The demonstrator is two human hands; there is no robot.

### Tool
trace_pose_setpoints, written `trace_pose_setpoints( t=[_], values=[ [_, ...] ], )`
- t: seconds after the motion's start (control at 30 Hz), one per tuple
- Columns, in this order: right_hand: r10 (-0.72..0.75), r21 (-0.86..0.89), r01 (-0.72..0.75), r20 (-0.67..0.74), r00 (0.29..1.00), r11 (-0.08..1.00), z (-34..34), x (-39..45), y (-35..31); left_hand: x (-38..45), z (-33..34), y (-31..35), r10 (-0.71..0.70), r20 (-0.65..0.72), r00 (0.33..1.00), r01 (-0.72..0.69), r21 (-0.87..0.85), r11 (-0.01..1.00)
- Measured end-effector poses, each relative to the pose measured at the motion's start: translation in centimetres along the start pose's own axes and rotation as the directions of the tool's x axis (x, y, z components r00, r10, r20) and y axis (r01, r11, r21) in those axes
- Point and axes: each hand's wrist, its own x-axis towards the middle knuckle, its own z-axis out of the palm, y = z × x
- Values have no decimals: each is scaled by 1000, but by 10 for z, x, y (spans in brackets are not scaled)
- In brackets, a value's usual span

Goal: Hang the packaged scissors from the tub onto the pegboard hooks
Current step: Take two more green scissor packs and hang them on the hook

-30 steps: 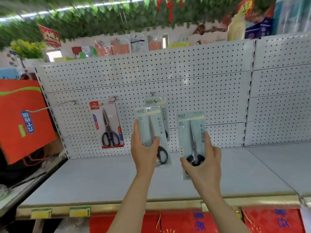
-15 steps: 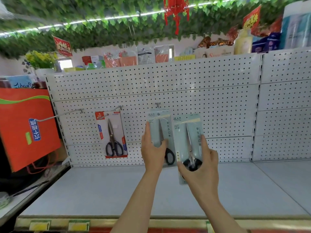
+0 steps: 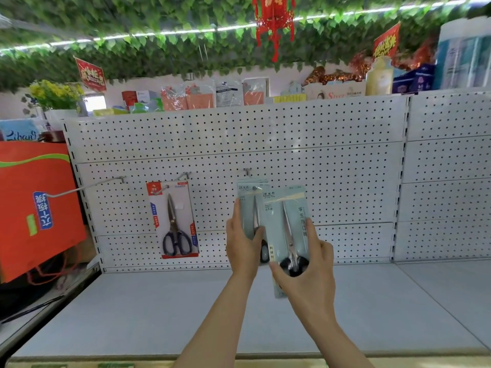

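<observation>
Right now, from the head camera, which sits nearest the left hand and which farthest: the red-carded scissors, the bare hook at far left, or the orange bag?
From the left hand:
1. Red-carded scissors, hanging just to its left.
2. Bare hook, up and farther left on the pegboard.
3. Orange bag, at the far left edge.

A shop: pegboard (image 3: pixel 292 144) display wall, packaged goods (image 3: pixel 228 92) on top.

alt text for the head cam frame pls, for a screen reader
Two hands hold pale blue scissors packs at a white pegboard: the left hand steadies a pack hanging on the middle hook, while the right hand holds a second pack overlapping it. A red-carded pack hangs to the left.
</observation>
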Motion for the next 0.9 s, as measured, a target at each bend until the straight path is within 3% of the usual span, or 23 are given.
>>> trace_pose_setpoints(
  t=[0.17, 0.33, 0.47, 0.57, 0.9],
  values=[
    [-7, -39, 8, 27, 1000, 999, 18, 10, -3, 7, -5, -15, 14, 26, 1000, -16, 63, 998],
    [-10, -77, 13, 41, 999, 997, 44, 25, -2, 28, -34, -5, 140, -140, 980, -141, 2, 990],
    [12, -59, -10, 42, 999, 998, 64, 32, 0, 46, -43, 22, 187, 73, 980, -186, -16, 982],
    [45, -48, -43, 35, 998, 998, 75, 35, 4, 54, -38, 27, 190, 182, 965, -210, 93, 973],
    [51, -19, -51, -7, 999, 999, 106, 48, 22, 72, -20, 9, 235, 180, 955, -278, 270, 922]
  ],
)
